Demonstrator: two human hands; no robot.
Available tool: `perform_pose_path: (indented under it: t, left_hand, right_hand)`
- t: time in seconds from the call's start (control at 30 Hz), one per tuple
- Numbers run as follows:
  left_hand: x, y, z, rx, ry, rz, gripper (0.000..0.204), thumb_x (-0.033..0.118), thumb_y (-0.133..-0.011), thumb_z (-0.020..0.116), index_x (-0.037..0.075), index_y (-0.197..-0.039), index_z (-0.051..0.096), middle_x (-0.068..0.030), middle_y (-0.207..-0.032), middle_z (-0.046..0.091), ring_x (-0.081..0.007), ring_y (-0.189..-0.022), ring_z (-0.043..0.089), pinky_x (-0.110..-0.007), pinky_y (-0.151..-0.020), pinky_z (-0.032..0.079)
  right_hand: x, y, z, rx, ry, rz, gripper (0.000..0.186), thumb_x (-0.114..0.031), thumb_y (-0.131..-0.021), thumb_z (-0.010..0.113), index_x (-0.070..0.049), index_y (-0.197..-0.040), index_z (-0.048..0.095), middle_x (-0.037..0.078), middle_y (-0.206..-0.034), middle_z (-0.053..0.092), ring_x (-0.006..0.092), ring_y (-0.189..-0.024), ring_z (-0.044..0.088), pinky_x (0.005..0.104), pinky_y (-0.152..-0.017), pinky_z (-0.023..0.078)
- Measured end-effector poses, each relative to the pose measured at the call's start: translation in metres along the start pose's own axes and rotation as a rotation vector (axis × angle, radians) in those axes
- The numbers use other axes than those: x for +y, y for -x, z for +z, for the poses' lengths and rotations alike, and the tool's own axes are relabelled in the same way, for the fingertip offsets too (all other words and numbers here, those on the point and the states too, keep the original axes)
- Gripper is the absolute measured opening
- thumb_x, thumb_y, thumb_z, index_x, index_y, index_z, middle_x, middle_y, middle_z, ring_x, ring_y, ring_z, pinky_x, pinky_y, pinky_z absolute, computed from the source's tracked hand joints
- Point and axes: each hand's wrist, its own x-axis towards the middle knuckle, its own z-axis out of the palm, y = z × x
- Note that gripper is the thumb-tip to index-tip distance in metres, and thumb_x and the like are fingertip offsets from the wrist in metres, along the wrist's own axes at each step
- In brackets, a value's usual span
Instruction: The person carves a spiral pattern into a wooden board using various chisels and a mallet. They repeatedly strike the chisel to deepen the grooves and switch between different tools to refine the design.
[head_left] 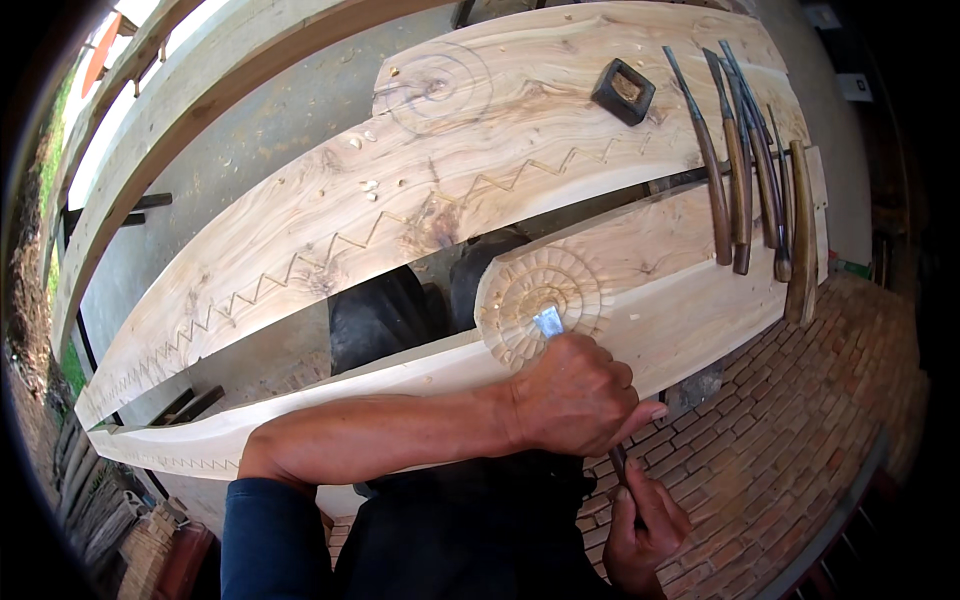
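My left hand is closed round the lower part of a carving chisel, its arm reaching across from the left. Farther back on the same tool, my right hand grips the dark handle below the left hand. The bright, flat blade rests at a round carved rosette of rings and petal-like cuts. This rosette is on the near wooden board, close to its inner edge. The left fist covers the middle of the chisel.
Several chisels and gouges lie across the boards at the right. On the far board are a carved zigzag, a pencilled circle, wood chips and a dark square block with a hollow. A gap separates the boards. Brick paving lies below right.
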Motion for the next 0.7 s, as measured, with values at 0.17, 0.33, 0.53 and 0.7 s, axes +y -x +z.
perform_pose_path:
  t: [0.17, 0.33, 0.53, 0.7]
  left_hand:
    - [0.0, 0.0, 0.0, 0.015, 0.013, 0.0, 0.051, 0.033, -0.098, 0.077, 0.01, -0.055, 0.061, -0.0067, -0.056, 0.051, -0.0294, -0.049, 0.055, -0.044, -0.048, 0.043]
    - [-0.004, -0.003, -0.001, 0.042, -0.019, 0.001, 0.049, 0.034, -0.097, 0.077, 0.011, -0.056, 0.061, -0.0069, -0.057, 0.052, -0.0303, -0.049, 0.055, -0.045, -0.049, 0.043]
    - [-0.008, -0.002, 0.003, -0.001, 0.0, 0.106, 0.05, 0.044, -0.094, 0.079, 0.012, -0.061, 0.06, -0.005, -0.064, 0.053, -0.0277, -0.056, 0.057, -0.042, -0.054, 0.045]
    - [-0.005, -0.004, -0.002, -0.147, -0.002, 0.274, 0.048, 0.056, -0.094, 0.075, 0.011, -0.082, 0.064, -0.0029, -0.079, 0.052, -0.0216, -0.068, 0.058, -0.037, -0.059, 0.047]
  right_hand:
    - [-0.004, 0.0, 0.005, 0.016, 0.007, 0.019, 0.036, 0.012, -0.091, 0.064, 0.01, -0.125, 0.075, 0.021, -0.085, 0.075, 0.0278, -0.07, 0.073, 0.0356, -0.068, 0.058]
    - [-0.008, 0.002, 0.02, 0.134, -0.008, 0.056, 0.035, 0.012, -0.091, 0.064, 0.011, -0.123, 0.076, 0.021, -0.086, 0.075, 0.026, -0.071, 0.074, 0.0348, -0.067, 0.058]
    - [0.005, 0.007, 0.02, 0.156, -0.015, 0.051, 0.035, 0.01, -0.091, 0.067, 0.009, -0.125, 0.076, 0.02, -0.088, 0.077, 0.0225, -0.07, 0.072, 0.0331, -0.064, 0.055]
    - [0.045, 0.0, -0.021, 0.099, -0.306, 0.23, 0.039, 0.009, -0.083, 0.078, 0.004, -0.122, 0.081, 0.012, -0.08, 0.074, 0.0133, -0.063, 0.064, 0.0283, -0.057, 0.047]
